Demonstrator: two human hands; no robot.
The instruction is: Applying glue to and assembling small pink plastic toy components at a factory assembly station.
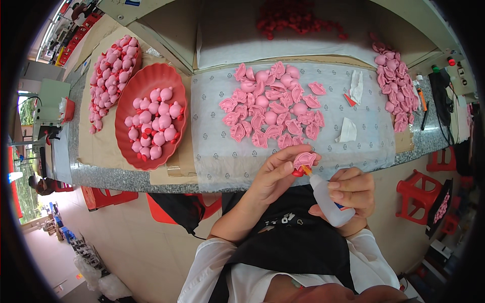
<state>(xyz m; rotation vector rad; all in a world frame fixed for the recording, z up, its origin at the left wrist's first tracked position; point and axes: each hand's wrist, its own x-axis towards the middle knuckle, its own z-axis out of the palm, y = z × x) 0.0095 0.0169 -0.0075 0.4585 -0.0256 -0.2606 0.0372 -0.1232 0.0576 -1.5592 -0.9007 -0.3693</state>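
Note:
Between the fingertips of my left hand (275, 171) is a small pink hollow shell piece (305, 160), its open side facing up. A red bead-like part (298, 172) shows just beneath it. My right hand (353, 191) is wrapped round a translucent white squeeze bottle (327, 199), which is tilted. Its orange nozzle (306, 170) meets the shell's edge; whether anything flows out is too small to tell. Both hands are over the table's near edge. Beyond them, many similar pink shell pieces (273, 107) lie spread on a white printed sheet (212, 151).
To the left stands a red scalloped bowl (125, 146) holding round pink pieces with red tips; another heap (112, 76) lies behind it. More pink shells (396, 93) are piled at the right. Paper scraps (347, 130) rest on the sheet. Red stools (418, 194) stand below.

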